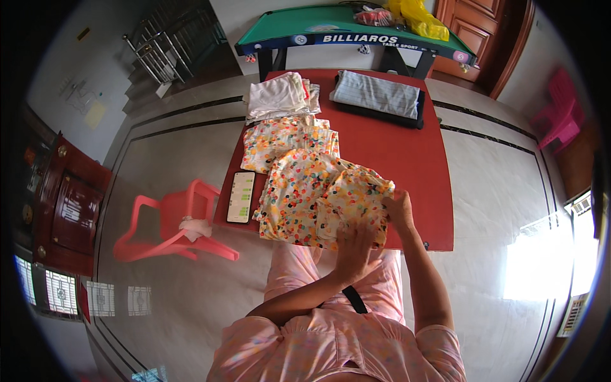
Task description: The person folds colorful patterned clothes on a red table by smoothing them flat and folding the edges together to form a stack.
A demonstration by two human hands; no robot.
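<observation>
A patterned garment with multicoloured dots (296,200) lies spread at the table's near edge, with its right part folded over toward the middle. My right hand (400,209) holds the right edge of that folded part, fingers bent around the fabric. My left hand (354,254) is slightly blurred and rests over the near edge of the fold, fingers extended on the cloth. Just beyond lies a folded stack of matching dotted cloth (274,141), partly covered by the garment.
The red table (396,157) also bears a pile of white folded clothes (277,95), grey striped folded cloth (377,93) on dark cloth, and a lit smartphone (241,196). A pink plastic chair (186,215) stands left. A toy billiard table (305,26) stands behind.
</observation>
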